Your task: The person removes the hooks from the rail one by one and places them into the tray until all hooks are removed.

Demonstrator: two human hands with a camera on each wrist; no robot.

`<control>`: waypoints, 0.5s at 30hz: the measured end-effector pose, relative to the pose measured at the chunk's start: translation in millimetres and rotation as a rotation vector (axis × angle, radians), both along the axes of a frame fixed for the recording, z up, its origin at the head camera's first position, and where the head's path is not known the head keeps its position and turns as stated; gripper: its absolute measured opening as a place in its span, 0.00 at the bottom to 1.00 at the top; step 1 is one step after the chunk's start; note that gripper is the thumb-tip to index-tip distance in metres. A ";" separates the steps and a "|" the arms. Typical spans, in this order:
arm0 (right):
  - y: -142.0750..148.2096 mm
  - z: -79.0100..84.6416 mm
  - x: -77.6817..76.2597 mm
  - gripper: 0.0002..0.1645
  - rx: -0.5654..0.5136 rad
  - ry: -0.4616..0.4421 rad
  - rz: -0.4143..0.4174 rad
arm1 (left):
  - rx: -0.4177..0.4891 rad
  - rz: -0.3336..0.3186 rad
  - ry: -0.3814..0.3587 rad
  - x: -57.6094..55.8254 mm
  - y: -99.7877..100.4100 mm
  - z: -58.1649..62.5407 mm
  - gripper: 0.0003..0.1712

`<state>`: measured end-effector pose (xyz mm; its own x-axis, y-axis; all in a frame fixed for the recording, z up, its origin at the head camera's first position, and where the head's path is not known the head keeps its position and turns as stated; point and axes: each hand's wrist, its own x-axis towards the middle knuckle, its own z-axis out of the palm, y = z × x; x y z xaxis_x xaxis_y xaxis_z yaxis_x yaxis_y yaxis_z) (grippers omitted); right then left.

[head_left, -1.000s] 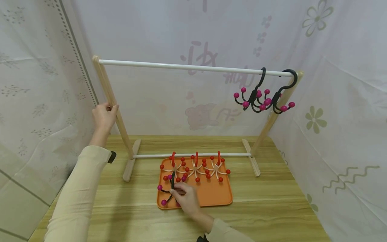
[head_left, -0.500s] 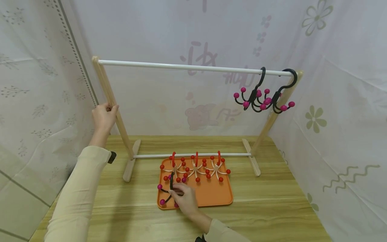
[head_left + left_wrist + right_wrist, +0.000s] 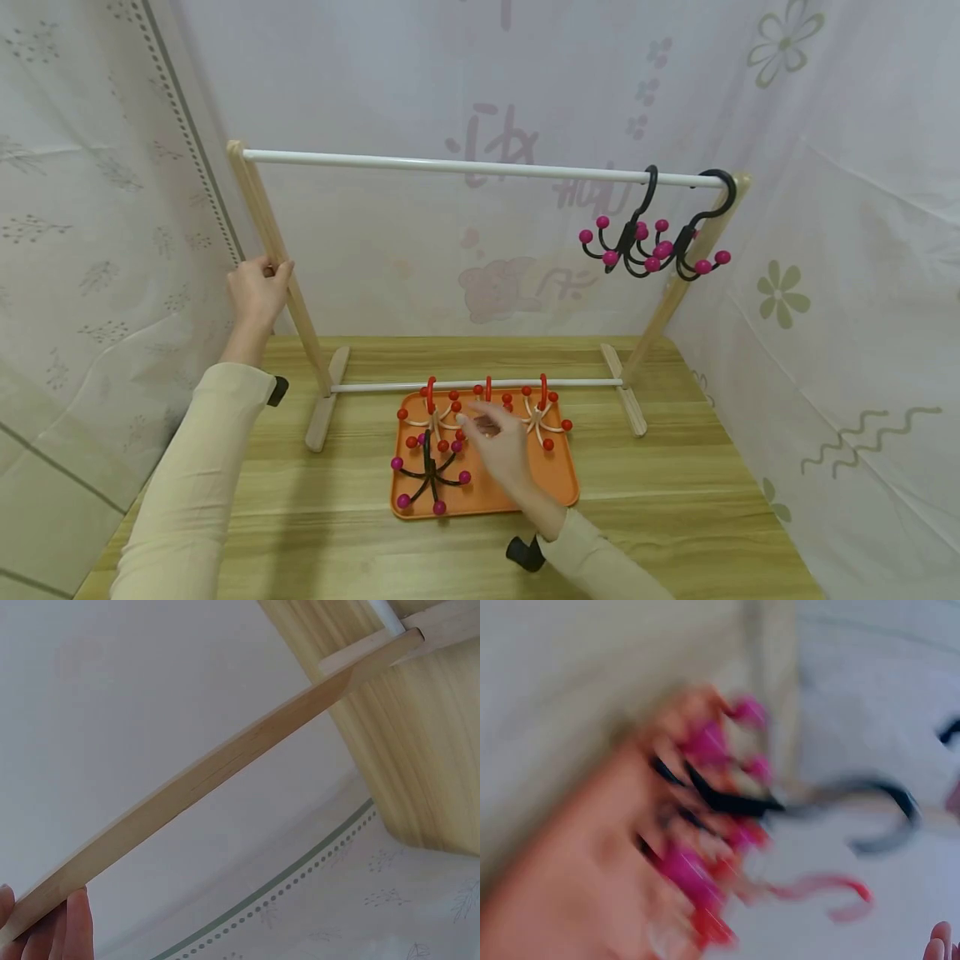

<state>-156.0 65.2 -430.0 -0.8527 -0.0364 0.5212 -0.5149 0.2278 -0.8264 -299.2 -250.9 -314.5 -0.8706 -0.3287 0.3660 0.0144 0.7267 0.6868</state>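
My right hand point(image 3: 498, 442), fingers loosely parted, is over the orange rectangular tray point(image 3: 558, 483) on the wood-grain bench point(image 3: 660, 517). It holds 1 black magenta-balled hanger point(image 3: 430, 472) and, behind, 3 red-hooked pale-armed hangers point(image 3: 537, 419). My left hand point(image 3: 258, 293) grips the pale wooden post point(image 3: 300, 310); 2 matching black hangers point(image 3: 627, 238) hang from the white round bar point(image 3: 450, 166).

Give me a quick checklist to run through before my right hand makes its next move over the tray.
1. Left hand gripping the rack's left post: ok.
2. Two black hangers hooked over the top rail: ok.
3. Black hanger on the tray, lower left, with its hook up: ok.
4. That hanger well apart from the left red-hooked hanger: not ok, their balls crowd together.
5. Right hand touching the middle red-hooked hanger: cannot tell, the hand covers most of it.
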 end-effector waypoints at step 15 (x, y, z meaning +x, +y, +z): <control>99.2 118.8 -74.4 0.12 -0.050 0.232 -0.322 | 0.002 0.005 -0.011 1.4 0.5 1.1 0.20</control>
<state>-230.4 164.4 -311.2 -0.6759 0.2439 0.6954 -0.5979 0.3702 -0.7110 -297.8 -250.4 -313.4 -0.8728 -0.3337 0.3562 0.0035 0.7256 0.6881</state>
